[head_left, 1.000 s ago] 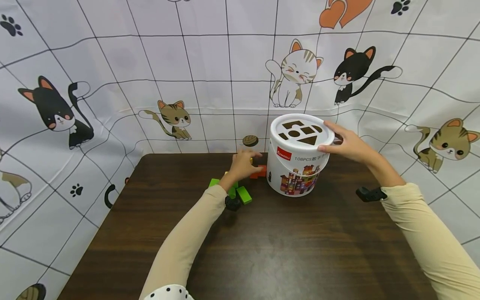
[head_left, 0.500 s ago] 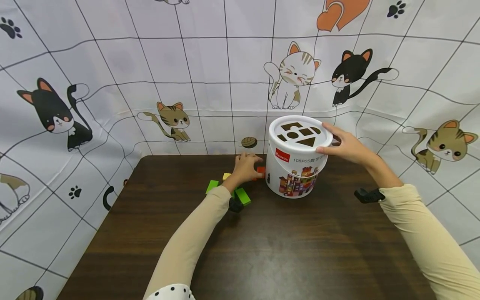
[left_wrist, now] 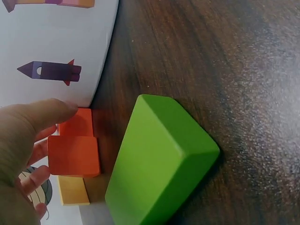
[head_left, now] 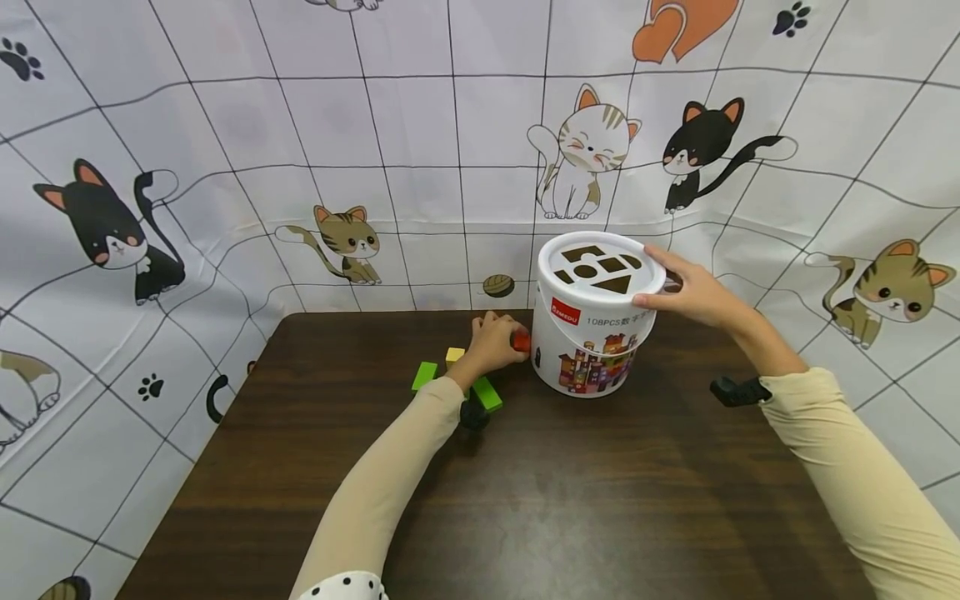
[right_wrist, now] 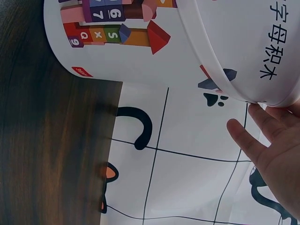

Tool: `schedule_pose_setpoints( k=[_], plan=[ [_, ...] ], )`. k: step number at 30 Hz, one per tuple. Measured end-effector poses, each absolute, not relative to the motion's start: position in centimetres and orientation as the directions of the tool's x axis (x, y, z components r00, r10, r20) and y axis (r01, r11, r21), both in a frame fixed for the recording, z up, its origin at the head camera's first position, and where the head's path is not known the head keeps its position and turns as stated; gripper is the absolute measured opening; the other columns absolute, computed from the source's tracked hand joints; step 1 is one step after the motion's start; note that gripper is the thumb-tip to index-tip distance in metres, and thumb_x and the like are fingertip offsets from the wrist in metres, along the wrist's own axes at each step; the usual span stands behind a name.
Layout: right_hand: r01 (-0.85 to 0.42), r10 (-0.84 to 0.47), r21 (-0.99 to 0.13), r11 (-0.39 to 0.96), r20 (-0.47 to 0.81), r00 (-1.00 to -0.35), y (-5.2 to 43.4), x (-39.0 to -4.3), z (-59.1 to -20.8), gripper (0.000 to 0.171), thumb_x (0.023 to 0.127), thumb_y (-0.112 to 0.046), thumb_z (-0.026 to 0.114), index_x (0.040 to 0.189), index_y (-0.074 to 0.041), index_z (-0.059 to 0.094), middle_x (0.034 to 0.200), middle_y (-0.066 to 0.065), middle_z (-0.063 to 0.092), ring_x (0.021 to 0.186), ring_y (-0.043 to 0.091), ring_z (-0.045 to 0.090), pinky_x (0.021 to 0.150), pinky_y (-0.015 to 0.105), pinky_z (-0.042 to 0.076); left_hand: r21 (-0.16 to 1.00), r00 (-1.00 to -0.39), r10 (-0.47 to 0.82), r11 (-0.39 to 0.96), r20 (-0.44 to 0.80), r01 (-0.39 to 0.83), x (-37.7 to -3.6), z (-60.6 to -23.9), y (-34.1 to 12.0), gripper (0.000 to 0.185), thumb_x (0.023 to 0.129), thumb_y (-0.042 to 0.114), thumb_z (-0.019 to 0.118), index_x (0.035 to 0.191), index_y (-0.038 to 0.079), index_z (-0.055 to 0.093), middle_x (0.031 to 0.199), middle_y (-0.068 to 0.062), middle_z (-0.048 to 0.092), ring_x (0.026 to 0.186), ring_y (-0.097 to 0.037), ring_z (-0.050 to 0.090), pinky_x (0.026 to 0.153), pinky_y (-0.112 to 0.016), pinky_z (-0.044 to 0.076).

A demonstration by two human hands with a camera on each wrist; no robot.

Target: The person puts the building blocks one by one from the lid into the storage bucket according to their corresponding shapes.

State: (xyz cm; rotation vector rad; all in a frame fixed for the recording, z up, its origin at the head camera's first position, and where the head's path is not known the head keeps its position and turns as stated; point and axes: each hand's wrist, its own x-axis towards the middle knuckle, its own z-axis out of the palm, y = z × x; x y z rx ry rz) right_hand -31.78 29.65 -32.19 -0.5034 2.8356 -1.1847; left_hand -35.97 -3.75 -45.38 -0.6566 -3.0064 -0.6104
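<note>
A white lidded bucket (head_left: 577,329) with printed building-block pictures and shape cut-outs in its lid (head_left: 596,265) stands upright at the back of the table. My left hand (head_left: 491,342) is low beside its left side, pinching a red block (head_left: 521,341) between thumb and fingers. In the left wrist view two red-orange blocks show; the thumb touches the farther block (left_wrist: 77,123), while the nearer block (left_wrist: 73,155) partly hides the grip. My right hand (head_left: 693,287) holds the lid's right rim with thumb and fingers spread around it; in the right wrist view one finger stands off the rim.
Near my left wrist lie a green block (head_left: 425,375), another green block (head_left: 486,393) and a yellow block (head_left: 454,357), partly behind the hand. A cat-printed white cloth (head_left: 420,167) hangs right behind the dark wooden table (head_left: 570,500).
My left hand has moved slightly right and down, and its spread fingers have closed in on the red block by the bucket. The right hand stays on the lid rim.
</note>
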Motion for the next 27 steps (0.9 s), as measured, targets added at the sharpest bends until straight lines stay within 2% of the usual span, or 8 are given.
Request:
schedule_pose_setpoints(
  k=[4,10,14,17,21,27],
  plan=[
    [-0.288,-0.308,-0.697,0.657,0.100,-0.946,29.6,-31.7,-32.3,0.098,0.090,-0.028,0.079,0.164,-0.010,0.017,0.166,0.020,0.029,0.134,0.036,0.053,0.112,0.052,0.040,0.373,-0.915,0.394,0.839,0.086,0.396,-35.7,-45.6,-3.8,0.041,0.086,0.032,0.082,0.124,0.017,0.073,0.132,-0.004,0.066,0.120,-0.029,0.046,0.103,-0.050,0.027],
    [-0.285,-0.311,-0.702,0.653,0.095,-0.946,29.5,-31.6,-32.4,0.098,0.090,-0.027,0.078,0.164,-0.011,0.016,0.167,0.018,0.027,0.134,0.036,0.053,0.111,0.050,0.042,0.356,-0.927,0.361,0.857,0.099,0.371,-35.6,-45.7,-3.9,0.040,0.084,0.035,0.084,0.119,0.017,0.076,0.121,-0.004,0.069,0.115,-0.028,0.047,0.101,-0.050,0.028],
    [-0.287,-0.317,-0.700,0.654,0.092,-0.944,29.7,-31.6,-32.3,0.098,0.090,-0.026,0.078,0.164,-0.011,0.016,0.166,0.021,0.029,0.134,0.036,0.053,0.101,0.022,0.047,0.368,-0.937,0.332,0.863,0.106,0.347,-35.6,-45.8,-4.1,0.038,0.085,0.036,0.083,0.117,0.017,0.077,0.113,-0.002,0.070,0.111,-0.026,0.048,0.103,-0.050,0.028],
    [-0.288,-0.320,-0.701,0.652,0.090,-0.943,29.7,-31.6,-32.2,0.099,0.090,-0.027,0.078,0.164,-0.012,0.015,0.165,0.022,0.030,0.134,0.038,0.052,0.103,0.026,0.047,0.407,-0.940,0.322,0.848,0.112,0.340,-35.6,-45.9,-4.4,0.035,0.086,0.034,0.083,0.115,0.017,0.077,0.107,-0.002,0.071,0.108,-0.025,0.049,0.102,-0.050,0.028],
    [-0.283,-0.317,-0.703,0.652,0.086,-0.944,29.7,-31.6,-32.0,0.100,0.090,-0.029,0.078,0.164,-0.012,0.015,0.165,0.022,0.029,0.136,0.038,0.050,0.113,0.056,0.039,0.463,-0.940,0.324,0.821,0.107,0.335,-35.6,-46.0,-4.7,0.032,0.086,0.031,0.082,0.113,0.015,0.077,0.104,-0.004,0.073,0.107,-0.025,0.051,0.103,-0.052,0.027],
    [-0.282,-0.314,-0.707,0.649,0.089,-0.945,29.7,-31.6,-32.0,0.100,0.090,-0.028,0.079,0.164,-0.011,0.015,0.165,0.022,0.029,0.136,0.039,0.051,0.113,0.057,0.038,0.536,-0.936,0.339,0.775,0.094,0.334,-35.6,-46.1,-5.2,0.030,0.085,0.029,0.084,0.110,0.013,0.077,0.102,-0.004,0.074,0.106,-0.025,0.050,0.102,-0.052,0.025]
  ],
)
